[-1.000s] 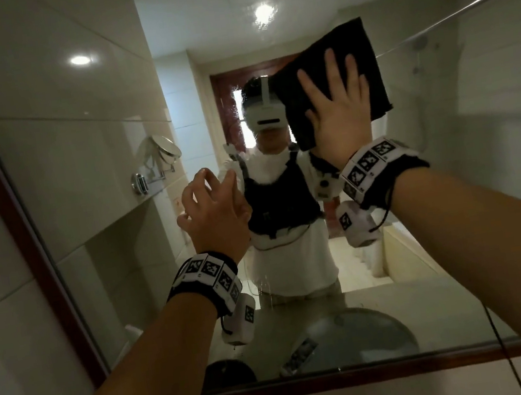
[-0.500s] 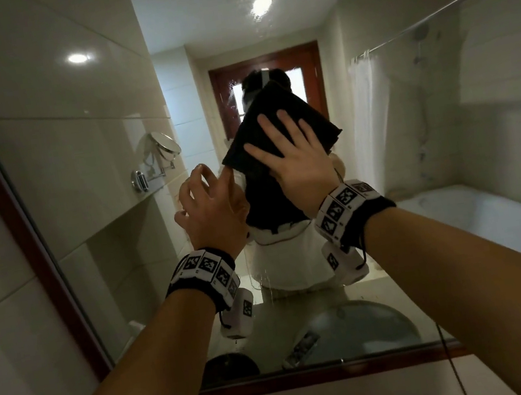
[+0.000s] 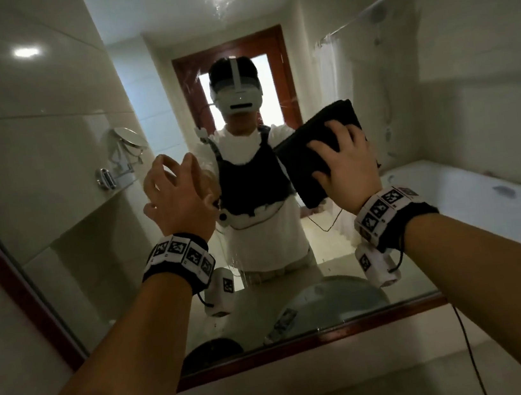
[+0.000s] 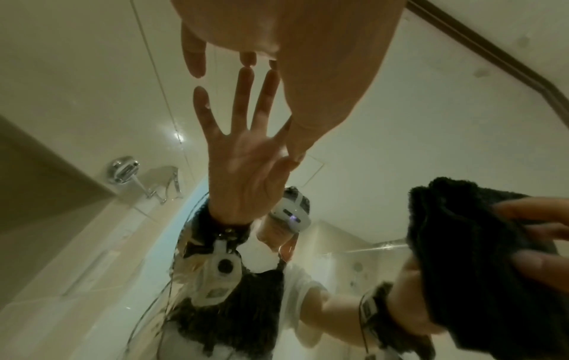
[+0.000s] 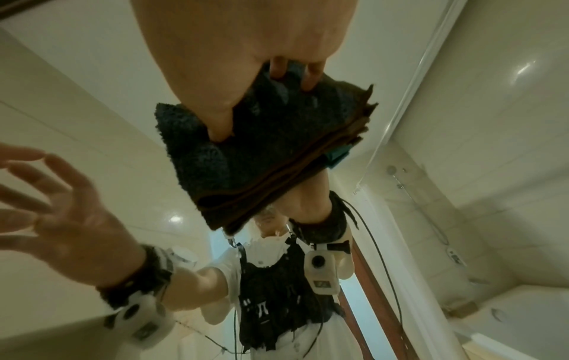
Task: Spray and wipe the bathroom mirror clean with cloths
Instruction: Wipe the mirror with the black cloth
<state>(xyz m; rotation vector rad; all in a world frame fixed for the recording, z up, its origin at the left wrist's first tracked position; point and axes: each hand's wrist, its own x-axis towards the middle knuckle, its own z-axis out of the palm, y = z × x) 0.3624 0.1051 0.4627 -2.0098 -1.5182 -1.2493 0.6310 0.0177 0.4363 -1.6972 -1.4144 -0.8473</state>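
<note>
Right hand [image 3: 346,165] flat on folded dark cloth [image 3: 313,156], fingertips half-hidden; left hand [image 3: 175,196] spread, seemingly empty.

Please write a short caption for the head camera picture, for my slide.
Right hand presses a folded dark cloth on the mirror; left hand touches the glass.

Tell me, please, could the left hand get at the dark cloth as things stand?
Probably yes: the left hand is spread against the mirror, holding nothing, and only bare glass separates it from the dark cloth under the right hand.
</note>
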